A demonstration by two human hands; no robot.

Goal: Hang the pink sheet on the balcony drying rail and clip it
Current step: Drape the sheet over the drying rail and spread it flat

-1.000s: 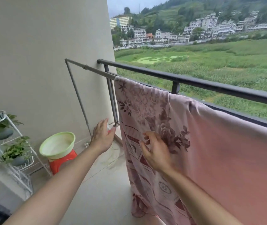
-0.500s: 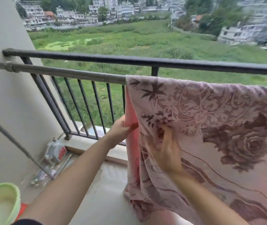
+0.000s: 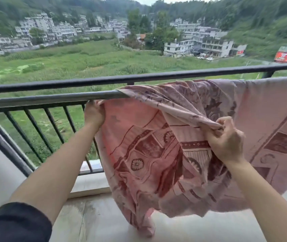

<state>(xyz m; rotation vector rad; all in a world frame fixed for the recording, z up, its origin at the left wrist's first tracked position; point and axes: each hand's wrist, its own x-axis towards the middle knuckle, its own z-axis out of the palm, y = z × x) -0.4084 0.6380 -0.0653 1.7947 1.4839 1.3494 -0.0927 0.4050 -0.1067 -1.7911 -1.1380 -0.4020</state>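
Observation:
The pink sheet (image 3: 156, 154), printed with dark red flowers and bands, hangs over the grey drying rail (image 3: 51, 99) from mid-frame to the right edge. My left hand (image 3: 93, 114) grips the sheet's left edge just under the rail. My right hand (image 3: 226, 140) pinches a fold of the front layer and holds it lifted away from the layer behind. The sheet's lower corner hangs down near the floor. No clip is in view.
A black balcony railing (image 3: 86, 82) with vertical bars runs just behind the drying rail. A low concrete kerb (image 3: 88, 185) lines the foot of the railing, with the wet balcony floor (image 3: 95, 220) below. Fields and buildings lie beyond.
The view has swung right and up, away from the wall and the green basin. My left hand rose along the sheet's edge to the rail. My right hand lifted the front layer outward.

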